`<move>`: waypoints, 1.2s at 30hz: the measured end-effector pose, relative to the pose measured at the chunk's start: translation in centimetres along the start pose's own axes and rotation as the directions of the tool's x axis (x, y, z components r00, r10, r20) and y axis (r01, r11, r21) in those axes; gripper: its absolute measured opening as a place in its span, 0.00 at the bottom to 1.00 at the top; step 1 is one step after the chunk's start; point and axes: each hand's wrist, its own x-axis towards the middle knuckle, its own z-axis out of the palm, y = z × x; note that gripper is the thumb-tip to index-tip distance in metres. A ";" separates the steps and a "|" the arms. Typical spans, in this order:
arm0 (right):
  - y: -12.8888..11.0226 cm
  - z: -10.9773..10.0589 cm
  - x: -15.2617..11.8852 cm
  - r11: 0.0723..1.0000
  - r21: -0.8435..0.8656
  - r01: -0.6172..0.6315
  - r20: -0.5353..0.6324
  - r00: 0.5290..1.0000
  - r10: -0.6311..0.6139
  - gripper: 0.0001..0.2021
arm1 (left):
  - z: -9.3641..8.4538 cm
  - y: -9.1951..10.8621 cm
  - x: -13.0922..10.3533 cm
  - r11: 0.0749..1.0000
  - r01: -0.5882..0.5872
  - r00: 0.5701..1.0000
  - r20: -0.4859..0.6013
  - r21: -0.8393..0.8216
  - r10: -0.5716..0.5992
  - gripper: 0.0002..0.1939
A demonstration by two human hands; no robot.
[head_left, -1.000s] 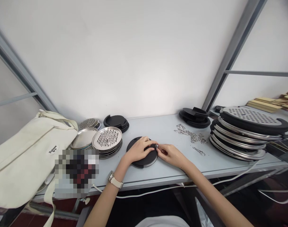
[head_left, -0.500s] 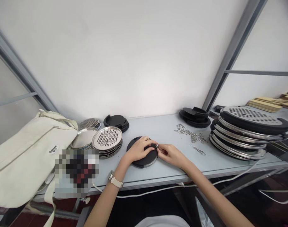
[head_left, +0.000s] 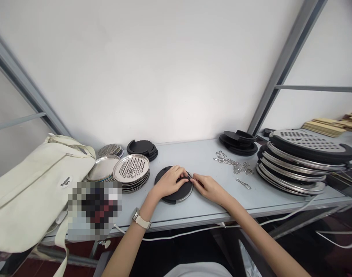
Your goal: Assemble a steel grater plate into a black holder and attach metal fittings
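A round black holder [head_left: 170, 197] with a metal rim showing at its lower right lies flat on the table near the front edge. My left hand [head_left: 171, 181] rests over its top, fingers bent and thumb pressing near the right edge. At that edge my right hand [head_left: 205, 186] pinches a small metal clip [head_left: 189, 176], mostly hidden by the fingertips. To the right lie several loose wire clips [head_left: 236, 166] and a single clip [head_left: 243, 184]. A stack of round grater plates [head_left: 131, 169] stands left of the holder.
Black holders are piled at the back left [head_left: 141, 148] and back right [head_left: 237, 142]. A tall stack of grater discs [head_left: 305, 165] stands at right. A cream bag [head_left: 40, 192] and a blurred patch [head_left: 95, 211] take up the left. A white cable [head_left: 193, 231] runs along the front edge.
My right fingertips have shifted slightly left and up at the holder's edge, and the clip lies lower against it. My left hand has barely moved.
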 end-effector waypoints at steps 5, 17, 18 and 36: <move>-0.1 -0.1 0.0 1.000 -0.008 -0.008 0.023 1.000 0.008 0.13 | 0.0 0.0 0.0 1.000 -0.004 1.000 0.004 0.000 0.004 0.04; -0.2 -0.2 0.1 1.000 -0.006 -0.026 0.024 0.999 0.027 0.12 | 0.1 -0.2 -0.1 0.996 -0.054 0.998 0.020 0.072 0.053 0.15; -0.2 -0.3 0.1 1.000 -0.002 -0.027 0.024 0.999 0.027 0.12 | 0.2 -0.3 -0.1 0.995 -0.056 0.998 0.024 0.081 0.054 0.15; 0.2 0.0 0.1 0.999 -0.031 -0.025 -0.028 0.999 0.024 0.14 | 0.4 -0.5 -0.1 0.993 0.080 0.993 -0.090 0.082 -0.073 0.04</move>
